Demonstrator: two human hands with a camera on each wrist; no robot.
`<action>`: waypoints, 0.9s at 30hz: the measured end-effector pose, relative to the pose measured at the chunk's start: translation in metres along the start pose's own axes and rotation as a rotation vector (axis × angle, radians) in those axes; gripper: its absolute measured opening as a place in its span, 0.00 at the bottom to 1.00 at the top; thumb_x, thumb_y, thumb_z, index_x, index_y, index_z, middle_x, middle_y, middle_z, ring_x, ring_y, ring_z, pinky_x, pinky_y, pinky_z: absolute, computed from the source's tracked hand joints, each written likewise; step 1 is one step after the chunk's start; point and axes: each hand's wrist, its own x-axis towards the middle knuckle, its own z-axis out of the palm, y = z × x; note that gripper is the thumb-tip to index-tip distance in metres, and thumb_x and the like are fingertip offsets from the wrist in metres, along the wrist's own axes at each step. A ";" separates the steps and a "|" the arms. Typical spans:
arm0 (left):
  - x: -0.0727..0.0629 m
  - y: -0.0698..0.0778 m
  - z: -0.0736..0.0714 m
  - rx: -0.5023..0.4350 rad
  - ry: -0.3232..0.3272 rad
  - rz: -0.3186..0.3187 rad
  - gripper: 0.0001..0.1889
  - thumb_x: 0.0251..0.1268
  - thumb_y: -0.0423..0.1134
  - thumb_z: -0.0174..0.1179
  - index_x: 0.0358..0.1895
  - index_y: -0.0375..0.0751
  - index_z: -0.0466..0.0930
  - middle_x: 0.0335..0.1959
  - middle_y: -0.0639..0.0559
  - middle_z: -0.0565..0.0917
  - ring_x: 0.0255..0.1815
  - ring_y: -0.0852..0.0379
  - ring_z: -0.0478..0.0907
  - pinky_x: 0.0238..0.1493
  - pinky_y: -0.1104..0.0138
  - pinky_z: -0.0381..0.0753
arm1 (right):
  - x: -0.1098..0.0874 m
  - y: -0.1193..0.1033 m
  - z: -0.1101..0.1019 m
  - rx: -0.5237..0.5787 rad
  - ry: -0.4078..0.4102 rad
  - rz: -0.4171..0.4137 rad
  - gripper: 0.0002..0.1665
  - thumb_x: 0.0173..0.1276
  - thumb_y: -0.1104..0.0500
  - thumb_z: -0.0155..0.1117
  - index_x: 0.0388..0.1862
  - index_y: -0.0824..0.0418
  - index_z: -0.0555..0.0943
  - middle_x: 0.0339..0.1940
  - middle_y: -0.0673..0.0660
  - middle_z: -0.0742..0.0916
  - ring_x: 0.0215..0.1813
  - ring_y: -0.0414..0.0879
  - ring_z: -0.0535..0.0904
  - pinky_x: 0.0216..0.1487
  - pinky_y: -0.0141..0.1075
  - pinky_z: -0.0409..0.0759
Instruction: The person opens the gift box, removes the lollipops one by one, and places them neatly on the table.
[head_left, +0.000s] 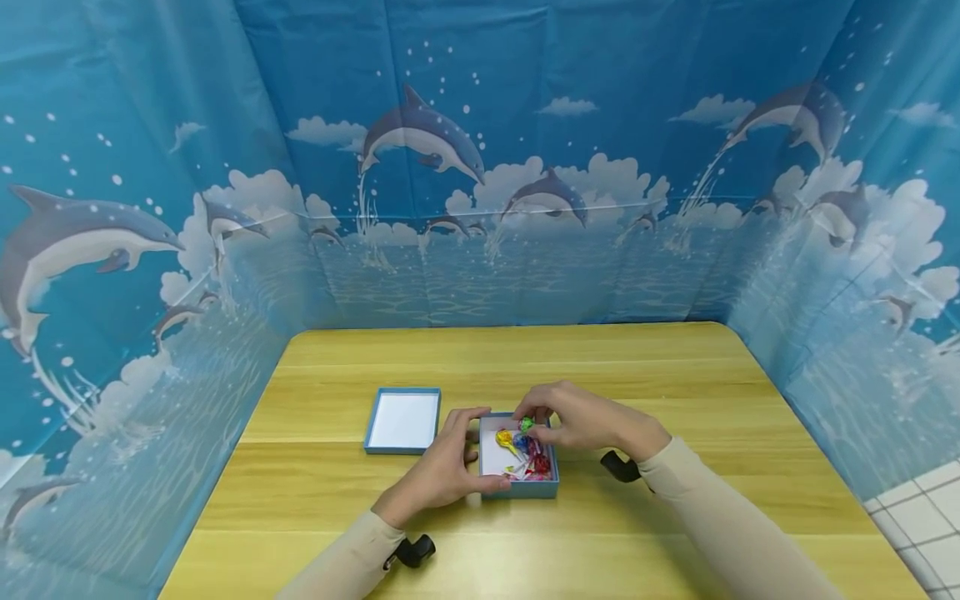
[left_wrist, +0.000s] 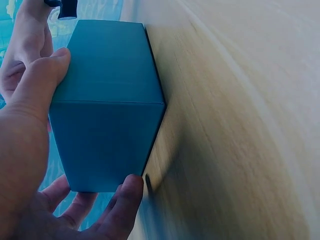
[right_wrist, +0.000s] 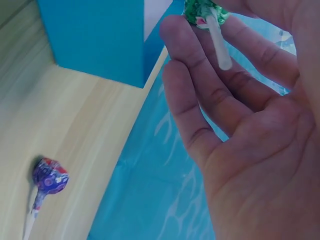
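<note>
A blue open-topped box (head_left: 519, 491) stands on the table with several wrapped lollipops inside, among them a yellow lollipop (head_left: 505, 439) and a red lollipop (head_left: 542, 463). My left hand (head_left: 438, 467) grips the box from its left side, thumb at the near wall and fingers toward the far wall. Over the far right part of the box, my right hand (head_left: 585, 417) pinches a green-wrapped lollipop (right_wrist: 199, 11). Its white stick points back toward the palm in the right wrist view. The left wrist view shows the box's plain outer walls (left_wrist: 107, 145); its contents are hidden there.
A shallow blue lid (head_left: 405, 423) with a white inside lies left of the box. One purple-and-red lollipop (right_wrist: 50, 176) lies on the wooden table (head_left: 630, 358) beside the box in the right wrist view. Dolphin-printed curtains (head_left: 480, 275) enclose the table's back and sides.
</note>
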 end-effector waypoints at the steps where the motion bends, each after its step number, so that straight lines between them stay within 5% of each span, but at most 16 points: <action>1: 0.000 0.000 0.000 0.003 0.001 0.001 0.59 0.72 0.48 0.86 0.95 0.45 0.54 0.84 0.39 0.65 0.78 0.43 0.80 0.71 0.65 0.91 | -0.002 0.001 0.000 -0.002 0.005 0.003 0.13 0.88 0.60 0.71 0.66 0.59 0.92 0.59 0.52 0.95 0.51 0.35 0.89 0.56 0.52 0.96; 27: 0.001 0.000 0.002 0.036 0.031 -0.003 0.60 0.68 0.48 0.89 0.95 0.48 0.56 0.83 0.37 0.66 0.76 0.44 0.80 0.72 0.64 0.91 | -0.030 0.032 -0.007 -0.022 0.110 0.065 0.14 0.86 0.61 0.74 0.65 0.55 0.92 0.58 0.49 0.94 0.56 0.41 0.90 0.59 0.51 0.94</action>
